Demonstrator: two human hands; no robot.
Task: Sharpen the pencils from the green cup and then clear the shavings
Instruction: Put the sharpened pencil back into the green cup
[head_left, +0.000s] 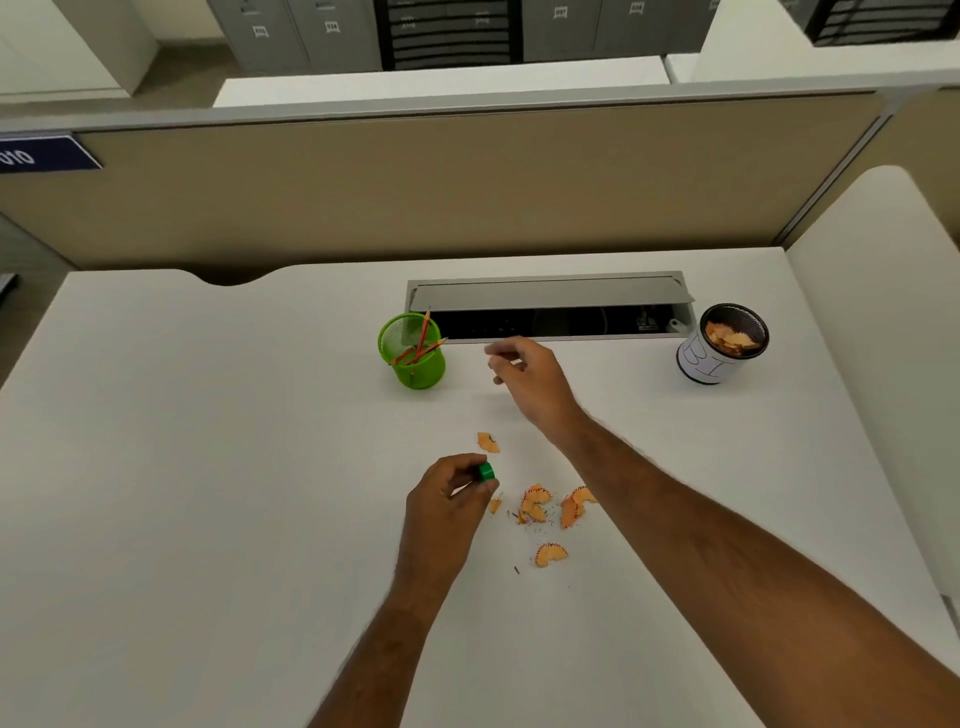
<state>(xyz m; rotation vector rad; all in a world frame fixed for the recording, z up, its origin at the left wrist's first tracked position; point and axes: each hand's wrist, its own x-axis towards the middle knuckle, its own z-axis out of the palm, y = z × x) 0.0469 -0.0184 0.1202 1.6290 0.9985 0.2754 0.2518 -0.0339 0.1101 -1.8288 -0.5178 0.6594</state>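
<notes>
Sign, far left on partition: dark blue plate (44, 153), white figures, "010" legible, the rest cut off by the frame edge
Bench: white top (208, 467), carries every task item
Green cup: mesh pot (412, 351), upright, beyond and slightly left of both hands; no marking seen on it
Pencils: several (423, 343) stand in the green cup, long axes leaning from lower left up to upper right, ends rising above the rim toward the far side
Left hand: closed (451, 493) around a small green sharpener (487, 472), held low over the bench, nearer the person than the cup
Shavings: orange curls (540, 506) scattered on the bench just right of the left hand, one piece lying apart toward the cup; none yet cleared
Right hand: fingers loosely curled (522, 371), nothing visible in them, raised just right of the cup and well beyond the left hand
Key relation: the cup lies directly to the left of the right hand; judged, the right hand is the nearer one for drawing a pencil, the pull running up along the pencil's lean
Cable tray: grey flap (550, 293) open behind the cup, no readable text
Second cup, far right: dark mesh pot with white paper band (722, 345), shavings inside; large hand-drawn letters on the band, not readable
Cabinets, background: small labels, too blurred to read
</notes>
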